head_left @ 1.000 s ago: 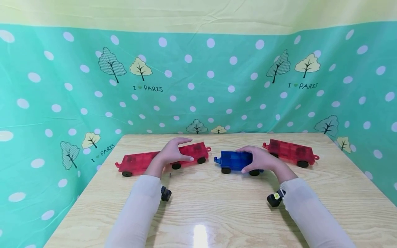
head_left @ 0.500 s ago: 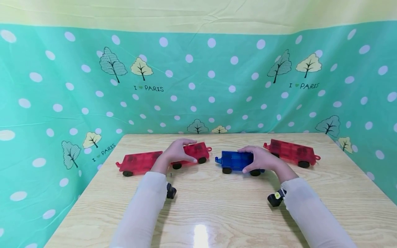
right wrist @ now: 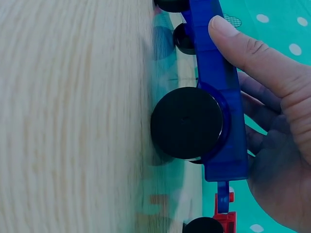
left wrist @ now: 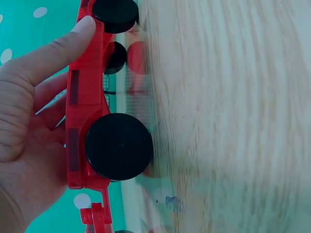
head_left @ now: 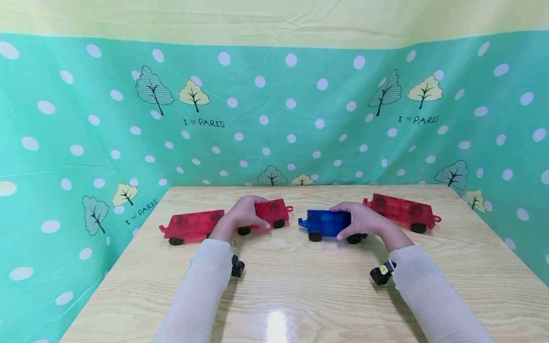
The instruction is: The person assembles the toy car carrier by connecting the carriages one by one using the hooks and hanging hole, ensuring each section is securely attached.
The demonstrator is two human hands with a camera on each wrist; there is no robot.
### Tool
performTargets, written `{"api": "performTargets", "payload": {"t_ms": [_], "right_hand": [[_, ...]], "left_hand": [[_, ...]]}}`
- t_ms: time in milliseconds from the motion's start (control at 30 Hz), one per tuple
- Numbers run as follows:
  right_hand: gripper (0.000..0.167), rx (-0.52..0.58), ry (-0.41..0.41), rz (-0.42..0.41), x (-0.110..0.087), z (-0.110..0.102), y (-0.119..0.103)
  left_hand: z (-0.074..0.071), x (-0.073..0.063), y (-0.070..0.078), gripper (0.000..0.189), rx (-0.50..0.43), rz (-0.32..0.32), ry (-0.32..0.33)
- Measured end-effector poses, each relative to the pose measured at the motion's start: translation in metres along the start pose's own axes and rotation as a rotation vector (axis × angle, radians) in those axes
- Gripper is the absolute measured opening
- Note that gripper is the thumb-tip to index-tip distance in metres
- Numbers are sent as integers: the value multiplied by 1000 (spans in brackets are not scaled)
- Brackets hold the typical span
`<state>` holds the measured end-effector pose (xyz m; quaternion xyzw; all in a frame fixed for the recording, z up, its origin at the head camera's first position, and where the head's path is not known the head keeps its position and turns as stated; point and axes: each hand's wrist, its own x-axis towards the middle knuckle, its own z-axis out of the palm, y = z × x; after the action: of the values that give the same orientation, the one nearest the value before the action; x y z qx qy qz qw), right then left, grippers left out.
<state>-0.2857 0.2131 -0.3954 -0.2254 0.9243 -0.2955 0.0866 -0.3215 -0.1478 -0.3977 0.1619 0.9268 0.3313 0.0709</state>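
Note:
In the head view my left hand [head_left: 246, 214] grips a translucent red toy train car [head_left: 274, 212] from above. The left wrist view shows the thumb pressed to the side of that red car [left wrist: 85, 97], which has black wheels. Behind it stands another red train car [head_left: 193, 226]; my hand covers where they meet. My right hand [head_left: 360, 220] holds a blue train car [head_left: 323, 223], thumb on its near side. A gap separates the blue car's front hook from the held red car's ring. At the blue car's rear, the right wrist view shows a red hook [right wrist: 225, 218] at its tail loop.
A third red train car [head_left: 401, 210] stands at the right, behind the blue one. All cars are on a wooden table [head_left: 300, 290]. A green dotted curtain [head_left: 291, 119] hangs round the back and sides.
My left hand has slid right along the red car, which has hardly moved. The blue car has shifted very slightly right with my right hand.

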Motion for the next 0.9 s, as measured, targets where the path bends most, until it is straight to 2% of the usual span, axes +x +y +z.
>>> {"api": "performTargets", "payload": {"t_ms": [467,900], "right_hand": [[84,19,2,2,-2,-4,5],[84,32,-2,10,-2,-4,7]], "left_hand": [[-4,-5,2,75,17,23,-19],[-4,-15,10,75,49,99,-37]]}}
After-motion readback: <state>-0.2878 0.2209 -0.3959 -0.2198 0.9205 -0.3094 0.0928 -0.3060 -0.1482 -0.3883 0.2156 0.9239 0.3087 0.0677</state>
